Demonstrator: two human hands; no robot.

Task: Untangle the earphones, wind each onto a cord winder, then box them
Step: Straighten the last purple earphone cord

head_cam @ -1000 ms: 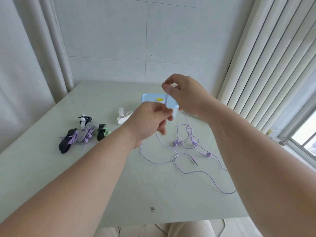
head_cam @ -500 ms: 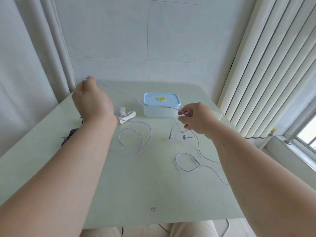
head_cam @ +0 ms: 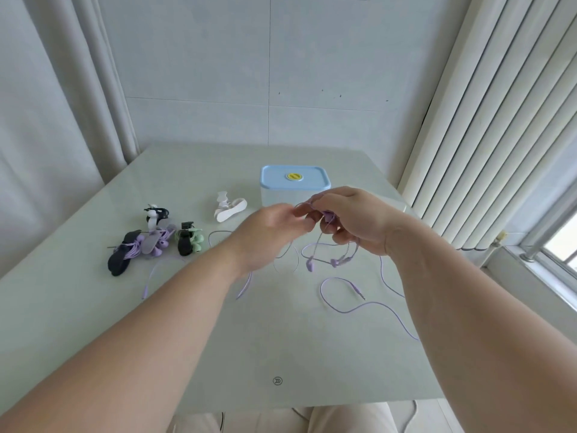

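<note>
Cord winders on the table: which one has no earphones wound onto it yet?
The white winder lying alone just left of the blue-lidded box. It is bare, while the winders clustered further left all carry wound earphones.

Box (head_cam: 295, 178) sits toward the far edge of the table (head_cam: 187, 354), right of centre. Empty winder (head_cam: 229, 209) is just left of it. Wound winders (head_cam: 153, 242) are grouped near the left edge, nearer you than the empty one. Your left hand (head_cam: 265, 232) and right hand (head_cam: 352, 220) meet above the centre, in front of the box. Loose cords (head_cam: 368, 304) hang from your right hand and spread on the table toward the right edge and the wound winders.
</note>
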